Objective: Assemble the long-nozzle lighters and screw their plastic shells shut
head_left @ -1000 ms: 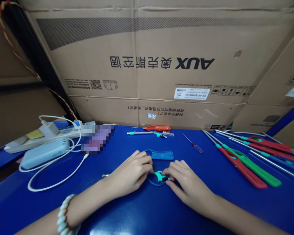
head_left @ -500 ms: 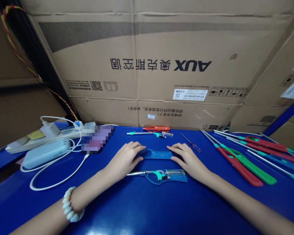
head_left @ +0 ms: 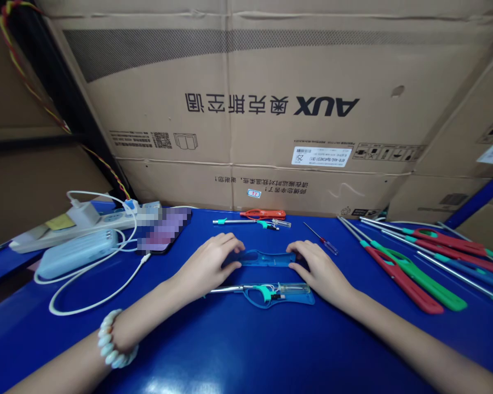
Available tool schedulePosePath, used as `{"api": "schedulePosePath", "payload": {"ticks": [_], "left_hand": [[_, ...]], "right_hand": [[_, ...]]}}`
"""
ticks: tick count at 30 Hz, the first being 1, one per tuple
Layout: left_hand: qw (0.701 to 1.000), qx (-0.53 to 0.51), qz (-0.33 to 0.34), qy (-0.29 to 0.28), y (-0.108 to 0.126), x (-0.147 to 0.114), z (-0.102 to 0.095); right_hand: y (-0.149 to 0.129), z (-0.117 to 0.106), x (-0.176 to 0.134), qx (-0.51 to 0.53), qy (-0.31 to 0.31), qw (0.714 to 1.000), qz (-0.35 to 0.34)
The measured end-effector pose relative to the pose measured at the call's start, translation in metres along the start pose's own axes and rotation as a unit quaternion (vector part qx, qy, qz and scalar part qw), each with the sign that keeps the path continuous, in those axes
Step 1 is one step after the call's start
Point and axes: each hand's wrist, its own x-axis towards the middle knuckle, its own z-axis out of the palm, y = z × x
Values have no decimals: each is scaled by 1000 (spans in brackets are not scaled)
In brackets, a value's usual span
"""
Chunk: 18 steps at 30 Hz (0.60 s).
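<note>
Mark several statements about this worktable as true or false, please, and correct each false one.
1. The left hand and right hand are at opposite ends of the upper blue shell. True.
2. The lower blue shell holds a clear part. True.
3. Beads circle the right wrist. False: the bracelet is on the left wrist.
4. The orange shell is nearest to the person. False: the orange shell lies far back, near the cardboard.

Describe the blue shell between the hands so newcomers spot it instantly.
From the cardboard box, come down onto the blue table. Between the left hand and right hand is the blue shell. The nearer blue shell carries a metal tube; this one has none.
</note>
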Motion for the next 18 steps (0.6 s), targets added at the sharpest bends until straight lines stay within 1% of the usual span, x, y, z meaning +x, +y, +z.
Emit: {"api": "schedulePosePath", "payload": {"ticks": [1, 2, 3, 4, 6, 8, 12, 15, 18], "left_hand": [[1000, -6, 19, -6, 3, -1, -5], [998, -13, 47, -29, 5, -1, -10], [995, -20, 76, -64, 8, -2, -14], [991, -20, 92, -91, 11, -3, -17], [986, -2, 108, -127, 16, -5, -19], [983, 20, 110, -145, 20, -6, -17], [980, 45, 111, -161, 23, -7, -11], [978, 86, 116, -154, 25, -7, -9], [973, 129, 131, -137, 26, -8, -6]], "right_hand": [[0, 0, 0, -10, 2, 1000, -5], [-1, -1, 0, -20, 3, 1000, -11], [-1, -1, 0, -30, 3, 999, -17], [-1, -1, 0, -39, 3, 999, -22], [0, -2, -1, -52, -1, 998, -28], [0, -2, -1, -57, -4, 998, -32], [-1, -3, 0, -62, -2, 998, -30], [-2, -5, 1, -50, -10, 999, -19], [0, -8, 1, -11, -13, 1000, 4]]}}
